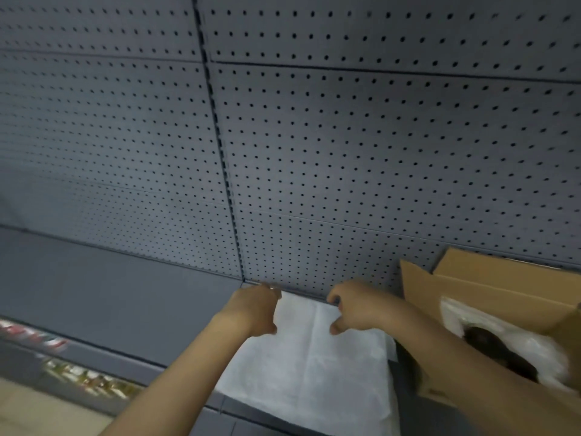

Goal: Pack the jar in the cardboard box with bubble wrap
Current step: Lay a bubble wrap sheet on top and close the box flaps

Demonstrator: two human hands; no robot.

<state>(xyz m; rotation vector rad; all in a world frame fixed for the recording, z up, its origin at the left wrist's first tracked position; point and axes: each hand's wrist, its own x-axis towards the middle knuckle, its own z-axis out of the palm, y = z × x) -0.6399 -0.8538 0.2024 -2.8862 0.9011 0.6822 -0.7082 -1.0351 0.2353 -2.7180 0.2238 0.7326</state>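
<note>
head cam | faces forward-down | close over shelf [110,297] | single view

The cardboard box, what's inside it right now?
Inside the cardboard box lies a dark object bundled in clear wrap. The right forearm covers its lower part.

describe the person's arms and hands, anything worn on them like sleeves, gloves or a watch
Both forearms are bare as far as the frame shows them: no sleeves, gloves, watch or bracelet visible. The left hand shows a small shiny glint near its fingertips that could be a ring, but blur makes it impossible to confirm. The right hand looks unadorned. Nails are too blurred to judge.
</note>
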